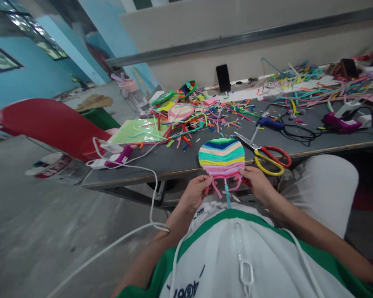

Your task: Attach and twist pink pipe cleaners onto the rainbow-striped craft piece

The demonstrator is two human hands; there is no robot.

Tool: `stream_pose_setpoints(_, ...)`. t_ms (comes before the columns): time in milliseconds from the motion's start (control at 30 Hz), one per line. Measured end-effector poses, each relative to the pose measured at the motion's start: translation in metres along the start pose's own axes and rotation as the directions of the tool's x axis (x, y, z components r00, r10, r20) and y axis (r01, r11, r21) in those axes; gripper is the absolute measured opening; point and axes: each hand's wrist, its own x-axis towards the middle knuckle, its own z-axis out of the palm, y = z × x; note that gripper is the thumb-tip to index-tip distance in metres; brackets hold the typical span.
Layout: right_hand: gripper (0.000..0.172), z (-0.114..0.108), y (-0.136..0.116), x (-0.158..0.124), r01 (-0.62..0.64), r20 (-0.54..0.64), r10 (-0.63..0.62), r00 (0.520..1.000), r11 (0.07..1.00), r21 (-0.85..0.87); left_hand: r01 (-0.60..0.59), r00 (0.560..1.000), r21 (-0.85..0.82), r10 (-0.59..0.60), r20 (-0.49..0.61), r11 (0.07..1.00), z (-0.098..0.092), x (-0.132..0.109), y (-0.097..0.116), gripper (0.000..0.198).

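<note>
Between my hands is a round fan-shaped craft piece [222,155] made of rows of coloured pipe cleaners, blue at the top through green, peach and yellow to pink below. A teal-wrapped stem [227,194] hangs from its lower edge. My left hand [199,188] is closed on the lower left, where a loose pink pipe cleaner [216,189] sticks out. My right hand [255,180] pinches the lower right edge beside another pink end. Just right of the piece lie scissors [269,159] with red and yellow handles, overhanging the table's front edge.
The dark table [174,159] carries a heap of pipe cleaner scraps [205,116], a green sheet in plastic [139,130], a blue glue gun [271,123] and a purple one [342,123]. A phone [223,78] leans at the back. A white cable [153,198] hangs at the left.
</note>
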Motion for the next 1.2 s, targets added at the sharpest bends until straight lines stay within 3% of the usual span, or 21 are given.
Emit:
stream_pose_setpoints(233,0.027,0.008,-0.002,-0.002,0.018,-0.016,-0.018,1.0,1.0,0.009,-0.1,0.989,-0.041,0.094,-0.117,0.994,0.005,0.004,-0.003,0.03)
stream_pose_setpoints(433,0.022,0.005,-0.003,-0.007,-0.067,0.056,0.06,0.997,0.99,0.126,-0.118,0.986,-0.08,0.107,-0.13,0.99,0.004,0.003,0.0,0.03)
stream_pose_setpoints(633,0.018,0.013,-0.004,-0.017,-0.12,0.045,0.113,0.993,0.971,0.209,-0.157,0.976,-0.073,0.143,-0.163,0.985,0.007,0.001,0.001,0.029)
stream_pose_setpoints(800,0.022,0.014,-0.005,-0.016,-0.062,0.025,0.058,0.998,0.986,0.154,-0.167,0.974,-0.067,0.154,-0.166,0.984,0.005,0.004,-0.003,0.028)
stream_pose_setpoints(1000,0.023,0.005,-0.003,-0.009,-0.106,0.077,0.101,0.992,0.992,0.066,-0.171,0.973,-0.072,0.157,-0.17,0.983,0.004,0.005,-0.005,0.027)
stream_pose_setpoints(1200,0.023,0.003,0.006,-0.006,-0.002,-0.002,0.002,1.0,0.997,-0.073,-0.178,0.97,-0.078,0.162,-0.18,0.981,0.005,0.005,-0.009,0.028)
